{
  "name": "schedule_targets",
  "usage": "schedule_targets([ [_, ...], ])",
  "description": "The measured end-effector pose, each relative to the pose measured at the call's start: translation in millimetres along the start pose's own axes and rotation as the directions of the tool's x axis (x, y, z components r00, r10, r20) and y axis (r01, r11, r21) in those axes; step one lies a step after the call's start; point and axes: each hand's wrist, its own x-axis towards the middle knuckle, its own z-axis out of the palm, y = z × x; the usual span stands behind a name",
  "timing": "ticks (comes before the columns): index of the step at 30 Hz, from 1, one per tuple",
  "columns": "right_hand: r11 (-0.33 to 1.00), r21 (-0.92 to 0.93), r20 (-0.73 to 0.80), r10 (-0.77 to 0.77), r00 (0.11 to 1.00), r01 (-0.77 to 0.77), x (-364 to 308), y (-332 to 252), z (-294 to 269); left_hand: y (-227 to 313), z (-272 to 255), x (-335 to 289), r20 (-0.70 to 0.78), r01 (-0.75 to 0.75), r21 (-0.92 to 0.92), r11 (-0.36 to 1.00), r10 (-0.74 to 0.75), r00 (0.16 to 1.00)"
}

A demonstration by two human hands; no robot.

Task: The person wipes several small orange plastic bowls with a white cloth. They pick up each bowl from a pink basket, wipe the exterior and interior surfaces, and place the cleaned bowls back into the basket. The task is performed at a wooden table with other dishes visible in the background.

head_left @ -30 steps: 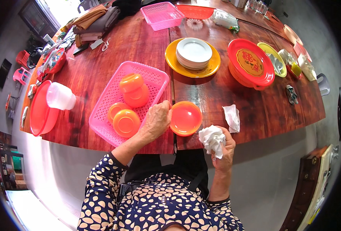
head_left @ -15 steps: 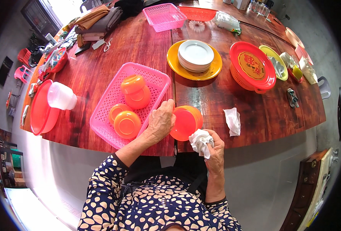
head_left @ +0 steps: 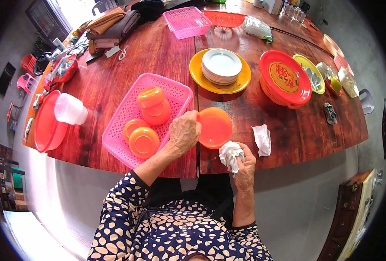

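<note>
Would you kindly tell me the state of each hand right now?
Left hand: closed, holding an orange bowl by its edge.
Right hand: closed, holding a crumpled white tissue.

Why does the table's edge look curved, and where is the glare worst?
Head view: the fisheye lens bows the table; head view again: glare whitens the opening, upper left, and floor, lower left; softer shine lies beyond the orange bowl.

folded cloths [head_left: 120, 27] and stacked plates [head_left: 221, 65] suggest a home.
</note>
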Motion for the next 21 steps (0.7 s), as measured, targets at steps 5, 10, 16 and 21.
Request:
schedule_targets([
  [5,0.995,0.087,-0.051,-0.043,0.998,0.047,-2.0,0.9,1.6,5.6,-13.0,1.6,0.105,0.293,-0.178,0.939,-0.278,0.955],
  [10,0.976,0.134,-0.163,-0.147,0.976,0.169,-7.0,-11.4,10.7,-4.0,-15.3,-17.2,0.009,0.266,-0.538,0.800,-0.310,0.951],
  [16,0.400,-0.674,0.146,-0.752,0.643,0.621,5.7,-41.3,47.2,14.1,-17.3,-49.3,0.042,0.185,-0.820,0.541,-0.266,0.963],
  [21,-0.021,-0.829,0.448,-0.625,0.640,0.559,22.5,-28.0,65.9,28.2,-18.4,-68.9,0.137,0.230,-0.905,0.358,-0.267,0.954],
])
